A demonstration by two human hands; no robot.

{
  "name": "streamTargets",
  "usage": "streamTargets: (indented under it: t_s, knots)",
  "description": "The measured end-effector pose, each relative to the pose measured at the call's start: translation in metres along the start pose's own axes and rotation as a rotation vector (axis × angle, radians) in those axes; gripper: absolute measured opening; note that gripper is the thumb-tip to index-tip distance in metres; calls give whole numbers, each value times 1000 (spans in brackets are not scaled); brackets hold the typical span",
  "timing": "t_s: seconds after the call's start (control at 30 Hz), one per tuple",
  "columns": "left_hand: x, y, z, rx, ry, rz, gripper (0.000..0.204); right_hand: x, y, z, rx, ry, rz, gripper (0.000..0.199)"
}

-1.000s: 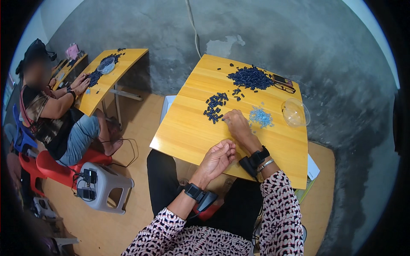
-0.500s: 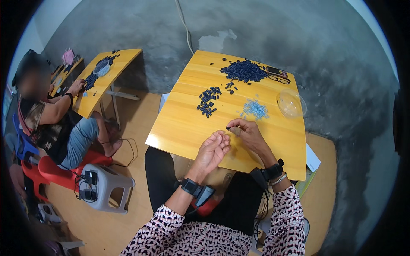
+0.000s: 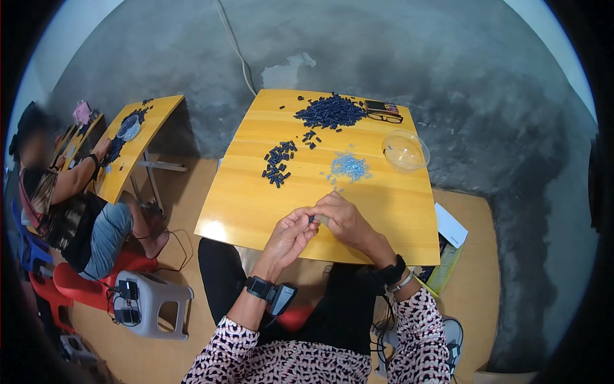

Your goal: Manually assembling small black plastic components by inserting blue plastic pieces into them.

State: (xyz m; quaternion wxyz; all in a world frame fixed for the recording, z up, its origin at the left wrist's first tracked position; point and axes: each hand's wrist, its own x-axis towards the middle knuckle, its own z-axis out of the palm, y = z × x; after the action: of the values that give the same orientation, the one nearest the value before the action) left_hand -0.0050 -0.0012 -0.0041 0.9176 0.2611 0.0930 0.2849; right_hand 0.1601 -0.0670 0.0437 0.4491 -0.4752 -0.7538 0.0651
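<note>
My left hand (image 3: 291,233) and my right hand (image 3: 342,217) meet over the near edge of the yellow table (image 3: 256,205), fingertips pinched together on a small dark blue part (image 3: 311,219). A big heap of dark blue parts (image 3: 329,112) lies at the far side. A smaller group of the same parts (image 3: 278,163) sits mid-table to the left. A scatter of small light blue pieces (image 3: 348,166) lies ahead of my right hand. A clear round bowl (image 3: 404,150) stands at the right.
Black glasses (image 3: 384,118) and a small flat device (image 3: 380,106) lie at the far edge. Another person (image 3: 70,211) sits at a second yellow table (image 3: 128,153) on the left, on a red chair. A grey stool (image 3: 150,304) stands near my left leg.
My right hand pulled back from the light blue pieces toward me. Both hands came together at the near edge, now pinching a small part between them.
</note>
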Motion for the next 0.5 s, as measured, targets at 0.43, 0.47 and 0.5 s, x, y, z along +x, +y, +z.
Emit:
streamTargets:
  t_s: [0.43, 0.47, 0.5]
  knots:
    - [-2, 0, 6, 15, 52, 42, 16, -14, -12, -11, -198, 39, 83, 13]
    - [-1, -1, 7, -28, 58, 57, 16, -18, -2, -18, -198, 39, 85, 13]
    - [-1, -1, 8, -71, 65, 72, 15, -22, 12, -24, -256, 82, 162, 11]
